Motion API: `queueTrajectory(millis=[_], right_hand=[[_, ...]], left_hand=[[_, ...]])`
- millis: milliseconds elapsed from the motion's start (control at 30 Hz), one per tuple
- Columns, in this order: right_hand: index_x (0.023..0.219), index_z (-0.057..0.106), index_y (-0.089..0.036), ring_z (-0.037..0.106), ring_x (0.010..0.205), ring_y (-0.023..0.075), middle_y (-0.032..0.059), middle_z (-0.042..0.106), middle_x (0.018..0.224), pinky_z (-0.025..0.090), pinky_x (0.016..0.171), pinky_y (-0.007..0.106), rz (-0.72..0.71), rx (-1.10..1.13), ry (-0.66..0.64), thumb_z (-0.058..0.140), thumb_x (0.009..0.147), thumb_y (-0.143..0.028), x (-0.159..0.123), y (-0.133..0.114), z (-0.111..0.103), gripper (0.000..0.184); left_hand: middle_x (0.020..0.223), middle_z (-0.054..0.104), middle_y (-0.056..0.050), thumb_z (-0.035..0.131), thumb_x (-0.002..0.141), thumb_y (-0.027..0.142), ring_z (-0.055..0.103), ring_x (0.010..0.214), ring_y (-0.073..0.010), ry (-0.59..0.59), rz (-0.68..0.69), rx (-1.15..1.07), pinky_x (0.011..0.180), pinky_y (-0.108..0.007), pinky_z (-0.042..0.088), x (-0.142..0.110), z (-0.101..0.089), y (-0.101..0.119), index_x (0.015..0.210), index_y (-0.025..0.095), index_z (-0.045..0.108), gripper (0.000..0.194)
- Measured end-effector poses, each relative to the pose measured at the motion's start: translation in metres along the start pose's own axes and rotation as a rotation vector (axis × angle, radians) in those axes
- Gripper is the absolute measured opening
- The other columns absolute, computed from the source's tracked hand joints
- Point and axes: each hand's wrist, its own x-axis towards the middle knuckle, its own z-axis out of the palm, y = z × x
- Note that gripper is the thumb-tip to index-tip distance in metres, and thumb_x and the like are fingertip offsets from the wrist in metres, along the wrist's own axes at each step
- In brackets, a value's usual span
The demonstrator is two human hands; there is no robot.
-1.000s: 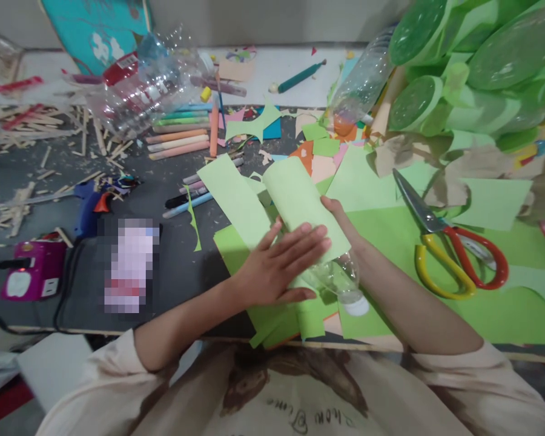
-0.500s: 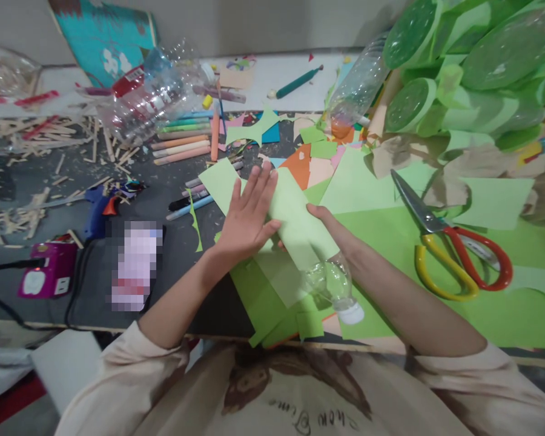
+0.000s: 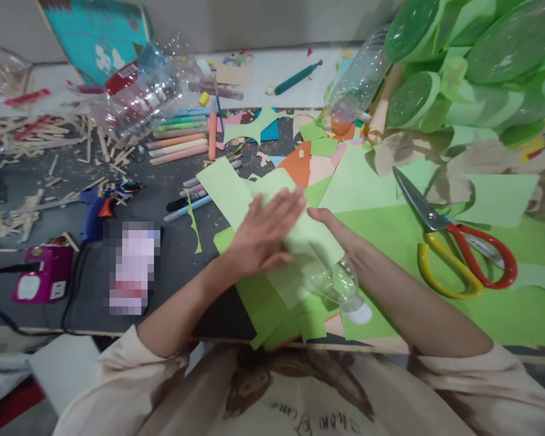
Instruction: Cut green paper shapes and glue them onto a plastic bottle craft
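Note:
A clear plastic bottle (image 3: pixel 346 280) with a white cap lies slanted before me, its capped end toward my body. Pale green paper (image 3: pixel 327 243) covers its upper part. My left hand (image 3: pixel 266 235) rests flat across this paper, fingers stretched out and slightly smeared by motion. From the right side, my right hand (image 3: pixel 335 229) grips the covered bottle; its thumb shows on top while the other fingers are hidden underneath. Loose light green paper (image 3: pixel 222 181) sticks out beyond my left hand. Larger green sheets (image 3: pixel 376 242) lie beneath.
Big scissors (image 3: pixel 436 227) with red and yellow handles lie at right. Green bottle pieces (image 3: pixel 472 97) are piled behind them. At left are a blue glue gun (image 3: pixel 91 212), a phone (image 3: pixel 134 266), a purple box (image 3: pixel 43 274) and scattered sticks. Markers (image 3: pixel 181 148) lie mid-table.
My left hand has slid right across the paper-covered bottle, from its left side over its top. My right hand keeps its grip in nearly the same place.

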Motion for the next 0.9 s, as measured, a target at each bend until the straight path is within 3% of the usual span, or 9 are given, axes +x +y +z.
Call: queueTrajectory(millis=[100, 200, 300, 400, 533, 633, 700, 800, 900], right_hand=[[0.108, 0.066, -0.011, 0.071, 0.064, 0.0188, 0.0093, 0.077, 0.078, 0.060, 0.065, 0.029, 0.093, 0.065, -0.011, 0.055, 0.087, -0.044, -0.002, 0.000, 0.006, 0.041], [0.106, 0.066, -0.013, 0.070, 0.059, 0.0181, 0.0087, 0.077, 0.079, 0.060, 0.061, 0.029, 0.080, 0.129, 0.027, 0.053, 0.088, -0.045, 0.000, 0.000, 0.009, 0.038], [0.104, 0.065, -0.016, 0.069, 0.058, 0.0185, 0.0069, 0.076, 0.074, 0.058, 0.054, 0.028, -0.042, 0.212, 0.122, 0.052, 0.087, -0.050, 0.003, -0.001, 0.006, 0.041], [0.109, 0.063, -0.015, 0.071, 0.069, 0.0178, 0.0068, 0.076, 0.079, 0.059, 0.061, 0.026, -0.166, 0.296, 0.135, 0.051, 0.085, -0.058, 0.003, -0.004, 0.002, 0.051], [0.110, 0.063, -0.012, 0.069, 0.067, 0.0136, 0.0061, 0.075, 0.075, 0.058, 0.065, 0.020, -0.211, 0.308, 0.045, 0.049, 0.083, -0.059, 0.002, -0.008, 0.000, 0.057], [0.101, 0.064, -0.014, 0.069, 0.061, 0.0139, 0.0033, 0.073, 0.066, 0.058, 0.060, 0.019, -0.179, 0.256, 0.076, 0.055, 0.080, -0.054, 0.002, -0.007, 0.000, 0.046], [0.095, 0.064, -0.016, 0.069, 0.057, 0.0159, 0.0030, 0.071, 0.060, 0.057, 0.053, 0.021, -0.104, 0.216, 0.094, 0.059, 0.077, -0.052, 0.001, -0.004, -0.001, 0.040], [0.092, 0.065, -0.015, 0.069, 0.055, 0.0180, 0.0080, 0.074, 0.065, 0.054, 0.046, 0.022, -0.006, 0.184, 0.089, 0.060, 0.073, -0.052, 0.000, 0.000, 0.001, 0.042], [0.093, 0.067, -0.015, 0.070, 0.057, 0.0181, 0.0082, 0.077, 0.073, 0.056, 0.048, 0.024, 0.009, 0.188, 0.122, 0.058, 0.075, -0.049, -0.002, 0.000, 0.003, 0.039]], left_hand=[[0.167, 0.013, -0.011, 0.002, 0.091, 0.071, 0.015, 0.154, -0.0287, 0.053, -0.150, 0.016, 0.124, -0.048, 0.003, -0.004, -0.003, -0.030, 0.156, 0.027, -0.015, 0.081], [0.167, 0.010, -0.012, 0.006, 0.090, 0.073, 0.013, 0.154, -0.0302, 0.076, -0.207, 0.046, 0.123, -0.051, -0.005, -0.005, 0.001, -0.035, 0.155, 0.027, -0.018, 0.083], [0.164, 0.021, -0.016, 0.004, 0.092, 0.070, 0.020, 0.152, -0.0296, 0.069, -0.114, 0.059, 0.122, -0.054, -0.009, -0.001, 0.009, -0.011, 0.155, 0.021, -0.021, 0.084], [0.157, 0.039, -0.015, 0.003, 0.097, 0.063, 0.034, 0.148, -0.0235, 0.029, 0.023, 0.013, 0.123, -0.050, -0.008, 0.004, 0.011, 0.021, 0.155, 0.017, -0.018, 0.077], [0.152, 0.048, -0.010, 0.009, 0.100, 0.057, 0.042, 0.143, -0.0213, 0.007, 0.148, -0.070, 0.125, -0.043, 0.009, 0.005, 0.005, 0.040, 0.155, 0.017, -0.017, 0.073], [0.153, 0.047, -0.008, 0.004, 0.098, 0.060, 0.043, 0.142, -0.0216, 0.034, 0.103, -0.066, 0.125, -0.042, 0.014, 0.003, 0.001, 0.025, 0.156, 0.022, -0.014, 0.072], [0.157, 0.040, -0.008, 0.001, 0.097, 0.061, 0.039, 0.145, -0.0226, 0.064, -0.029, -0.019, 0.125, -0.042, 0.011, 0.000, 0.000, 0.008, 0.157, 0.025, -0.011, 0.072], [0.163, 0.028, -0.010, 0.002, 0.095, 0.064, 0.029, 0.150, -0.0249, 0.086, -0.190, 0.022, 0.124, -0.043, 0.008, -0.003, -0.003, -0.015, 0.158, 0.027, -0.008, 0.074], [0.165, 0.023, -0.010, 0.005, 0.094, 0.068, 0.024, 0.152, -0.0273, 0.116, -0.254, 0.016, 0.124, -0.044, 0.007, -0.005, -0.002, -0.022, 0.158, 0.028, -0.007, 0.076]])
